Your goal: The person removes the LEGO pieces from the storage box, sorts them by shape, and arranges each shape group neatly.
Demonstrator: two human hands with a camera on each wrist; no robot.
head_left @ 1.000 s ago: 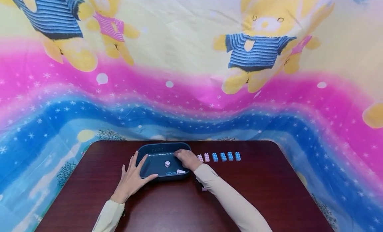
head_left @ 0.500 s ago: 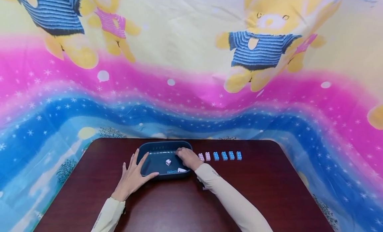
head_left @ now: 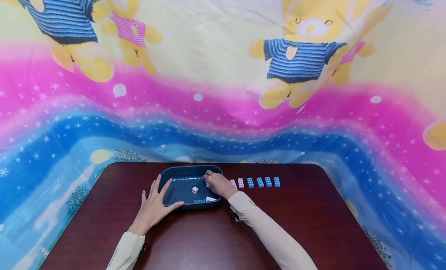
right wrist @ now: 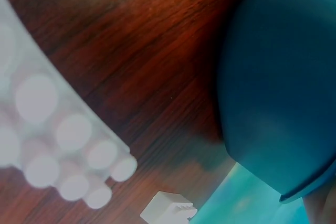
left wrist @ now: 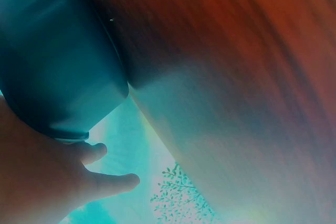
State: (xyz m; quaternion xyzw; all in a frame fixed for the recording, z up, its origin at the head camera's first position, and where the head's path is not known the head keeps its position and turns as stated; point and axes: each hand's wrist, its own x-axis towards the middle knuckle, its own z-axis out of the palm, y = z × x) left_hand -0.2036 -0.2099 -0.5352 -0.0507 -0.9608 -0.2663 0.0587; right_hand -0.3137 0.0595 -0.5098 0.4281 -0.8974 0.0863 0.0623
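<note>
A dark teal plastic tray [head_left: 181, 205] stands near the table's far edge. My left hand [head_left: 153, 208] rests at its left end, fingers spread along the rim, thumb at the front rim. Over the tray's right end, my right hand [head_left: 219, 183] has its fingers curled and pinches a pale pink toy brick [head_left: 207, 183], mostly hidden by the fingers. On the tray floor lie a small pale pink brick [head_left: 195, 190], a white piece [head_left: 210, 199] and blue-outlined bits [head_left: 198, 201] at the front. The tray's outer wall [right wrist: 278, 87] shows in the right wrist view.
Right of the tray runs a row of bricks: pink ones [head_left: 241, 183], then several blue ones [head_left: 259, 182]. A pale studded brick [right wrist: 58, 135] looms close in the right wrist view. Behind the dark wooden table [head_left: 296, 219] hangs a bear-patterned cloth [head_left: 223, 99].
My right fingers have lifted slightly over the tray's right end, and a pink brick now shows at them. My left hand stays on the rim.
</note>
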